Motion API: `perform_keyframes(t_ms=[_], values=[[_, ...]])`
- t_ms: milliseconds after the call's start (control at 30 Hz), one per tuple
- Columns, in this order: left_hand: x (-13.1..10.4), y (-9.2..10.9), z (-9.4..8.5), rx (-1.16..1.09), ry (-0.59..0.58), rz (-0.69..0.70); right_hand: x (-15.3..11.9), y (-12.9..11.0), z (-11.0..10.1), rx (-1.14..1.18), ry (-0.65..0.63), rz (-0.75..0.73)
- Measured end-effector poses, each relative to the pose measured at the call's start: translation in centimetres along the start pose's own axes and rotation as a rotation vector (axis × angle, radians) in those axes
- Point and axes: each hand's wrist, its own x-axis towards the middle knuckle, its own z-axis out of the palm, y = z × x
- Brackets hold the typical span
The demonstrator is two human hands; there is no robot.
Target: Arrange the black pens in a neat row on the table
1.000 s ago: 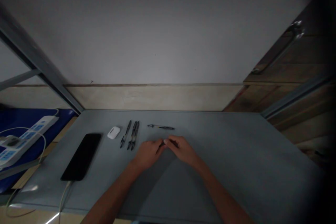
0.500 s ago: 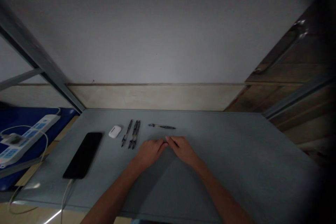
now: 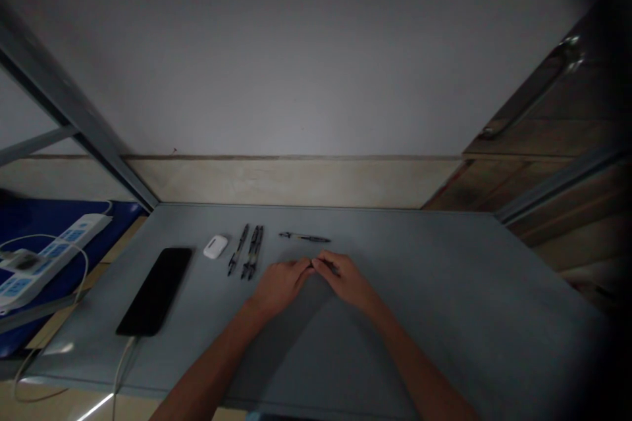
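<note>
My left hand (image 3: 282,284) and my right hand (image 3: 344,277) meet at their fingertips above the middle of the grey table (image 3: 444,316). Both are closed in a pinch on a small dark thing, mostly hidden by the fingers; what it is I cannot make out. Just beyond them a dark pen (image 3: 305,237) lies crosswise. To the left of my left hand, a pair of pens (image 3: 253,252) lie side by side, with a single pen (image 3: 238,250) beside them, all pointing away from me.
A white earphone case (image 3: 216,247) and a black phone (image 3: 155,291) with a white cable lie on the table's left part. Farther left, a white power strip (image 3: 56,256) rests on a blue surface. A wall stands behind the table, and metal posts rise at both back corners.
The fingers of my right hand have shifted slightly at the pinch, and a little more of the dark thing shows there. The pens, case and phone lie as before.
</note>
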Motion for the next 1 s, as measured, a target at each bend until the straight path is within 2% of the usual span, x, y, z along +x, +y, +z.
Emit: perform_keyframes(t_ms=[300, 567, 867, 1000], values=[[0.04, -0.45, 0.42, -0.050, 0.012, 0.037, 0.16, 0.75, 0.38, -0.008, -0.004, 0.051], [0.03, -0.45, 0.22, -0.001, 0.032, 0.022, -0.05, 0.46, 0.34, 0.025, 0.010, -0.013], [0.12, -0.42, 0.89, 0.126, 0.026, 0.018, 0.03, 0.94, 0.57, 0.050, 0.023, -0.001], [0.14, -0.76, 0.81, -0.014, 0.033, 0.079, -0.01, 0.78, 0.71, 0.076, 0.047, 0.035]])
